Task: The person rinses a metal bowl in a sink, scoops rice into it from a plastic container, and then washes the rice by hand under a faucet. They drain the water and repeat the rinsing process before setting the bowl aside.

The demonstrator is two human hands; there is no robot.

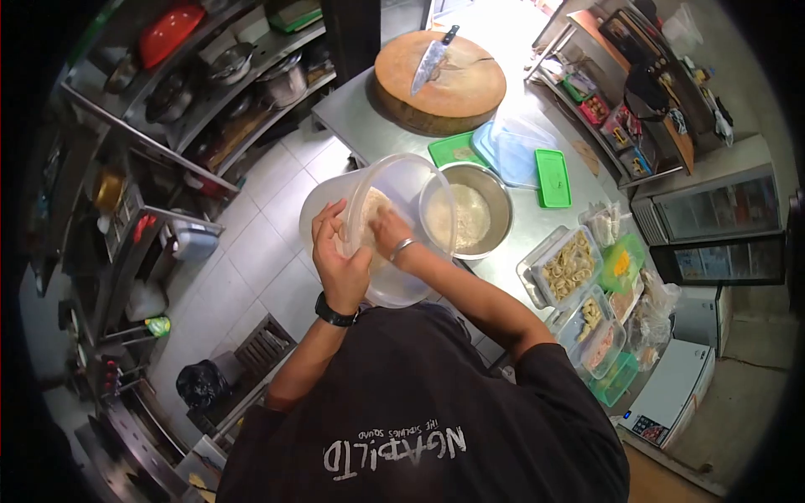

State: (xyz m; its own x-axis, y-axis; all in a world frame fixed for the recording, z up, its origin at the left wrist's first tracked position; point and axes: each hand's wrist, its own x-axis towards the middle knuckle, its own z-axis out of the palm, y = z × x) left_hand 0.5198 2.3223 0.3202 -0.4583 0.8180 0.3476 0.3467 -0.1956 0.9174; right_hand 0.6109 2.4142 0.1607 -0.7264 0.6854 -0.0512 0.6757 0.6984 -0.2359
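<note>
A large clear plastic tub point(394, 289) is tilted in front of my chest, beside the metal worktable. My left hand point(340, 256), with a black watch at the wrist, is closed on its left rim. Inside the tub, my right hand point(389, 233), with a silver bracelet, reaches toward pale grains point(374, 204) that look like rice. Its fingers are blurred and partly hidden. Right of the tub, a round steel pot point(501, 220) on the table holds more of the pale grains. The tub's wall partly overlaps the pot in my view.
Behind the pot, a knife point(432, 63) lies on a thick round chopping block point(453, 96). Green point(553, 178) and blue lids point(507, 155) lie nearby. Food tubs point(570, 268) line the table's right side. A pot shelf point(251, 84) stands at left, above a tiled floor point(251, 226).
</note>
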